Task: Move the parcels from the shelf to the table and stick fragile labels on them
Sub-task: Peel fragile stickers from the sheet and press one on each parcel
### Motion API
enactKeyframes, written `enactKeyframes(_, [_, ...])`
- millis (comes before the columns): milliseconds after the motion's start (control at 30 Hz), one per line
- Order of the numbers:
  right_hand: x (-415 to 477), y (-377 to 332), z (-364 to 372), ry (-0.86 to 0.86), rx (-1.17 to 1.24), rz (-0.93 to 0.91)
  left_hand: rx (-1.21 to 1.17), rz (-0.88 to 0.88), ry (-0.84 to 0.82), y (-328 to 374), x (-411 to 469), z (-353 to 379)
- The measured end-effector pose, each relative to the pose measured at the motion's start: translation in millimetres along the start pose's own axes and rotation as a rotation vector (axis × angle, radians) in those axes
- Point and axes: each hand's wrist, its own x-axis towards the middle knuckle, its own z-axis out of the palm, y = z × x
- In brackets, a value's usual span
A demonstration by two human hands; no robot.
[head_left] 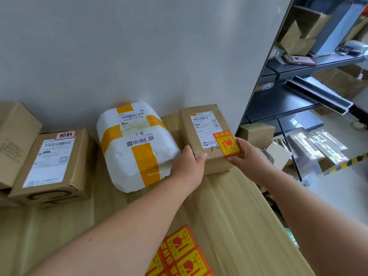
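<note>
A brown cardboard box with a white shipping label [51, 166] is seen far left on the pale wooden table [229, 216], then a white foam parcel banded in yellow tape [137, 148], with a sheet of red-and-yellow fragile stickers [183, 253] laid nearer. By the wall, the small brown cardboard parcel [205, 132], orange fragile label [227, 143] attached, is gripped at its near corners by the left hand [188, 166] and right hand [251, 158], fingers curled on it. Cardboard cartons [298, 36] are held on the dark metal shelf [288, 69] at right.

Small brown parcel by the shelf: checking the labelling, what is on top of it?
A white shipping label and an orange fragile sticker. The left hand covers the parcel's near left corner; the right hand hides the sticker's edge.
</note>
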Motion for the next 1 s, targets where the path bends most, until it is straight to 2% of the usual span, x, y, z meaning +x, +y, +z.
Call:
enactKeyframes(233, [14.3,-8.2,3.4,-0.041,-0.034,0.030,-0.005,-0.041,0.024,0.8,1.7,-7.0])
enactKeyframes(367, [8.6,-15.0,5.2,-0.039,-0.135,0.090,-0.004,-0.054,0.016,3.4,-6.8,-15.0])
enactKeyframes(500, [-8.7,-47.0,3.9,0.167,-0.150,0.091,-0.013,0.025,0.054,-6.0,-29.1,-36.2])
enactKeyframes(600, [-27.4,-83.7,18.5,0.306,-0.140,-0.063,0.050,0.152,0.167,-18.9,-46.0,-63.6])
enactKeyframes(700, [-38.0,-115.7,44.6,0.221,-0.148,-0.236,0.189,0.250,0.327,-38.6,-53.2,-93.3])
enactKeyframes(800, [-35.6,-134.0,68.7,0.074,-0.202,-0.289,0.306,0.187,0.395,-65.8,-51.2,-117.4])
enactKeyframes(933, [-24.7,-138.9,92.4,-0.109,-0.206,-0.243,0.300,0.033,0.307,-98.1,-45.3,-130.8])
enactKeyframes(1000, [-18.1,-138.5,99.7,-0.140,-0.228,-0.187,0.257,-0.071,0.229,-107.3,-40.8,-131.2])
